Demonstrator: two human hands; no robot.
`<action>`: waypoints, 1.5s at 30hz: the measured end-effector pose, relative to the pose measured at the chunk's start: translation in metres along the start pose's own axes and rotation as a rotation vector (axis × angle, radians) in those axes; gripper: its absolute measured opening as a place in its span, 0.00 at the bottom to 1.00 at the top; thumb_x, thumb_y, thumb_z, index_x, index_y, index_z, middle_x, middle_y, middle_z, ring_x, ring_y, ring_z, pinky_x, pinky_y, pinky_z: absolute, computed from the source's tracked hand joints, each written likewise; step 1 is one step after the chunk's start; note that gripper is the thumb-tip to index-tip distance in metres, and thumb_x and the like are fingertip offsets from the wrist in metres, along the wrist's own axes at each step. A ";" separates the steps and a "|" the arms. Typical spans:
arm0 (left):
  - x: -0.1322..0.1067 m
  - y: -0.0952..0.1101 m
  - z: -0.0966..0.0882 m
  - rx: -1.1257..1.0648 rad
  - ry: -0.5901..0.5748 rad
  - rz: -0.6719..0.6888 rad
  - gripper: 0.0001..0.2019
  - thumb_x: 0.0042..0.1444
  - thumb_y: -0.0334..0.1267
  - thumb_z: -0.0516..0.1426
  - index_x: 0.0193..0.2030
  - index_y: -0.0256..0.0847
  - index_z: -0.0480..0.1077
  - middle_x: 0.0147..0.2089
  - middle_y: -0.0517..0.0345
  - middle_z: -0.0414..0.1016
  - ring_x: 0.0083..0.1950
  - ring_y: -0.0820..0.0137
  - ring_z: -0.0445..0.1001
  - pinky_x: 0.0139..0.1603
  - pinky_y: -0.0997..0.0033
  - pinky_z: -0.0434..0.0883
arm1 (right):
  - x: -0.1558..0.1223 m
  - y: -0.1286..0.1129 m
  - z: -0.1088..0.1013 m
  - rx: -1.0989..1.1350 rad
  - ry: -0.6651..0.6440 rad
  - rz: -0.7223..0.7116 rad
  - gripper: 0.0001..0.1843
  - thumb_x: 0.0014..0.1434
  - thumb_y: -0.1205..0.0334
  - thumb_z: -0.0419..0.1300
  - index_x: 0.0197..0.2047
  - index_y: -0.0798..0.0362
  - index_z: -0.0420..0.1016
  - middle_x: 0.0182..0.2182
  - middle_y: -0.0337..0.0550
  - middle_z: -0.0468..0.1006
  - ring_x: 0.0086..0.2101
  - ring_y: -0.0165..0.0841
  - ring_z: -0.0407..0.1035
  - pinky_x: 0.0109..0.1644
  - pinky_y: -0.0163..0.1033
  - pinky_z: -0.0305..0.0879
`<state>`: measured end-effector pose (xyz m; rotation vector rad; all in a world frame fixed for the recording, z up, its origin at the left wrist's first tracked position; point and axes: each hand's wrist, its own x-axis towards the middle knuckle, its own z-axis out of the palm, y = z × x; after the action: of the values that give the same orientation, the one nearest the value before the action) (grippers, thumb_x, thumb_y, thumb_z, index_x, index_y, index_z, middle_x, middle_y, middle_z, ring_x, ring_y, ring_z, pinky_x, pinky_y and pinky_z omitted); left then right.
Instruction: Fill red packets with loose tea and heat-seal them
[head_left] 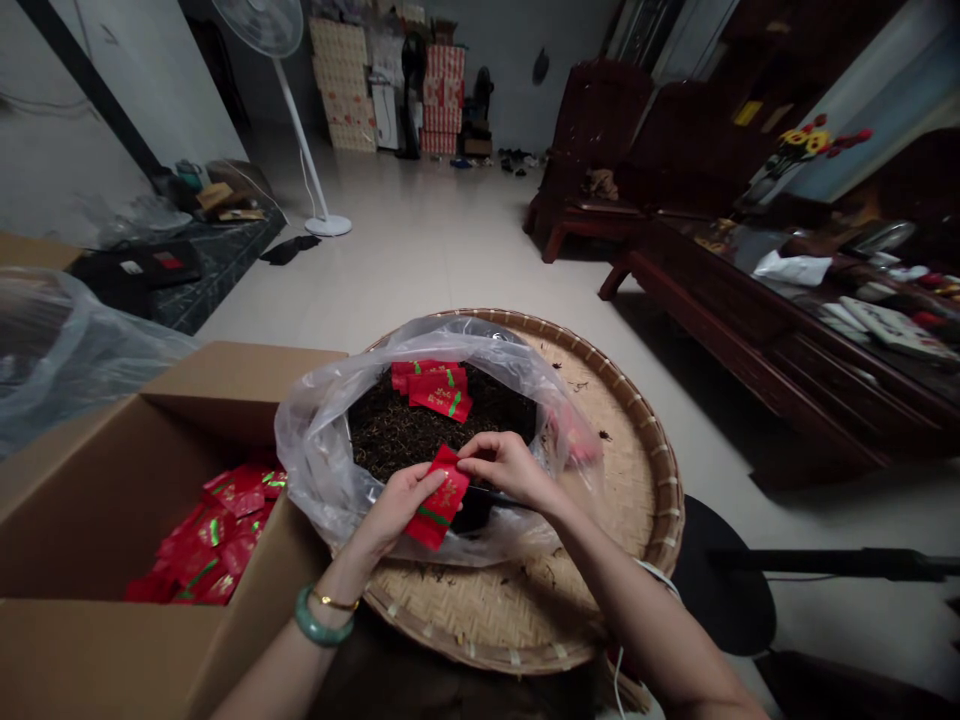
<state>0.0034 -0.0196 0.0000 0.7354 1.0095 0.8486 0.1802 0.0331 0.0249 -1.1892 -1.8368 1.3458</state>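
Note:
A small red packet [435,508] with gold print and a green stripe is gripped between the thumb and fingers of my left hand [401,505]. My right hand [506,468] pinches the packet's upper right corner. Both hands are over a clear plastic bag [319,440], opened wide around dark, loose, dried tea-like leaves [397,440]. Several more red packets [439,388] lie on the leaves at the far side. The bag rests on a round woven bamboo tray [634,450]. Whether the held packet is filled cannot be made out.
To the left, an open cardboard box [247,375] holds many red packets [214,540]. A black round stand base [724,575] is on the right. Farther off are a white standing fan [300,150], a dark wooden table [750,340] and stacked cartons [442,100].

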 end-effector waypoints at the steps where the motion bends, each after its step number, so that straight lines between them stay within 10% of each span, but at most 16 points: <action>1: 0.001 0.000 0.000 0.003 0.021 0.014 0.25 0.45 0.54 0.63 0.41 0.34 0.72 0.30 0.55 0.79 0.30 0.67 0.78 0.30 0.73 0.71 | 0.001 0.002 0.001 0.038 0.011 0.006 0.10 0.51 0.59 0.63 0.33 0.56 0.77 0.23 0.37 0.74 0.24 0.27 0.65 0.27 0.31 0.60; 10: 0.008 -0.007 0.001 0.051 0.127 0.073 0.24 0.46 0.55 0.61 0.40 0.35 0.73 0.25 0.57 0.77 0.26 0.69 0.75 0.29 0.72 0.70 | 0.003 0.014 0.010 0.203 -0.017 0.157 0.16 0.46 0.50 0.65 0.26 0.57 0.75 0.18 0.36 0.72 0.19 0.25 0.63 0.22 0.30 0.59; 26: 0.011 -0.005 0.000 0.213 0.214 0.190 0.20 0.43 0.53 0.63 0.30 0.34 0.75 0.25 0.60 0.75 0.25 0.73 0.70 0.26 0.76 0.65 | 0.002 0.009 0.010 -0.052 0.040 0.002 0.10 0.51 0.56 0.64 0.28 0.56 0.78 0.23 0.37 0.75 0.25 0.26 0.64 0.27 0.29 0.56; 34: 0.005 0.002 0.009 0.027 0.042 -0.055 0.26 0.33 0.41 0.71 0.40 0.33 0.71 0.37 0.50 0.80 0.33 0.64 0.80 0.32 0.72 0.73 | 0.004 0.015 0.008 0.062 0.056 0.013 0.14 0.56 0.53 0.59 0.32 0.56 0.77 0.23 0.38 0.75 0.24 0.28 0.67 0.27 0.31 0.61; 40: 0.006 0.001 0.006 -0.050 0.158 -0.039 0.27 0.33 0.42 0.71 0.40 0.31 0.71 0.41 0.43 0.80 0.33 0.65 0.80 0.32 0.72 0.75 | -0.016 0.033 -0.007 -0.656 0.051 -0.040 0.27 0.51 0.59 0.65 0.53 0.58 0.68 0.42 0.52 0.74 0.42 0.40 0.68 0.45 0.44 0.65; 45: 0.004 0.001 0.009 -0.069 0.173 -0.041 0.29 0.31 0.40 0.71 0.41 0.32 0.70 0.40 0.45 0.81 0.30 0.66 0.80 0.29 0.73 0.75 | -0.026 0.045 0.008 -1.003 -0.071 0.029 0.28 0.49 0.63 0.65 0.52 0.62 0.68 0.43 0.59 0.73 0.45 0.47 0.66 0.46 0.48 0.66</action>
<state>0.0121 -0.0167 0.0026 0.5878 1.1394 0.9188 0.1999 0.0114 -0.0186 -1.6211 -2.6510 0.4069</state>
